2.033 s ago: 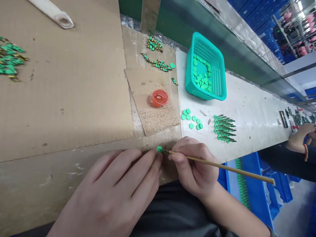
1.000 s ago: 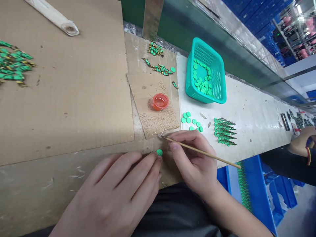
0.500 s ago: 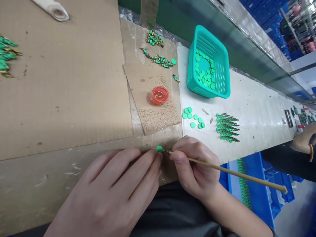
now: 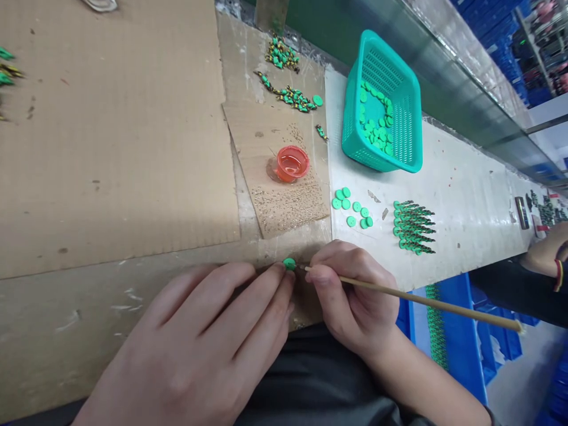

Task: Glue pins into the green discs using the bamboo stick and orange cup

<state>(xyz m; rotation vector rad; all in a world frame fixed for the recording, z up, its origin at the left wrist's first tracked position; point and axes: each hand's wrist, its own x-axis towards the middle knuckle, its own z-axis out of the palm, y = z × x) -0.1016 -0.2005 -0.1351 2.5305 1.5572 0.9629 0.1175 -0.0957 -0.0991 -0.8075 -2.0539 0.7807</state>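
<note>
My left hand (image 4: 217,331) pinches a small green disc (image 4: 289,264) with holes in it between its fingertips, near the front edge of the table. In my right hand (image 4: 355,290) is a thin paintbrush (image 4: 426,299) with a long wooden handle, gripped close to its tip like a pen. The brush's dark tip points left and meets the disc's right side or lies very near it. Beyond the hands stands a small red cup (image 4: 292,164) of clear liquid on a piece of cardboard (image 4: 288,207) speckled with drops.
A teal basket (image 4: 381,106) holds many green discs. Loose discs (image 4: 346,203) lie before it, beside rows of green-and-dark pieces (image 4: 415,228). Piles of green, yellow and black pieces (image 4: 282,53) sit farther back. At right, another person's arm (image 4: 544,254) rests near the table.
The brush tip has shifted slightly onto or toward the disc's face. Both hands keep their grips. The whole view has shifted a little, with the table's things sliding up and right.
</note>
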